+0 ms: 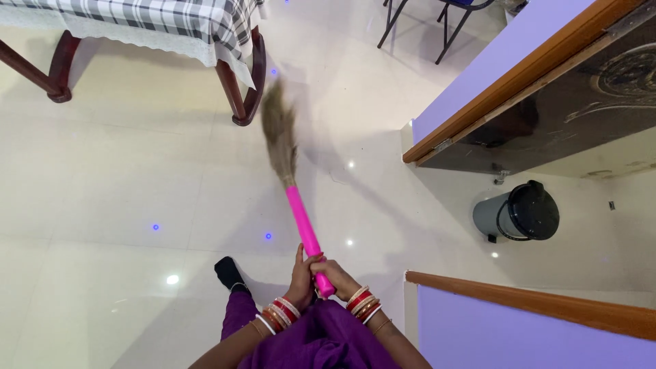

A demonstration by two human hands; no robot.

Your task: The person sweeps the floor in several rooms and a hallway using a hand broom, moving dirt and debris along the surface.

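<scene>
Both hands wrapped around the pink handle (309, 236) of a grass broom (279, 133), low in the view, just above purple clothing (321, 338). Left hand (301, 277) clasped on the handle from the left, fingers curled together round it; right hand (333, 275) clamped just beside it at the handle's lower end, fingers closed over the top, the two hands touching. Red, white and gold bangles (280, 313) on both wrists. Handle slanted up and to the left from the hands, ending in the brown brush head, blurred, spread over the glossy pale tiled floor (123, 184) near the dark wooden leg (242, 89) of a table covered with a checked cloth (171, 20). Dark foot (229, 272) on the tiles just left of the hands. Grey pedal bin with a black lid (517, 213) standing well to the right, between a wood-trimmed lilac wall (492, 61) and another lilac wall edge (533, 335).
</scene>
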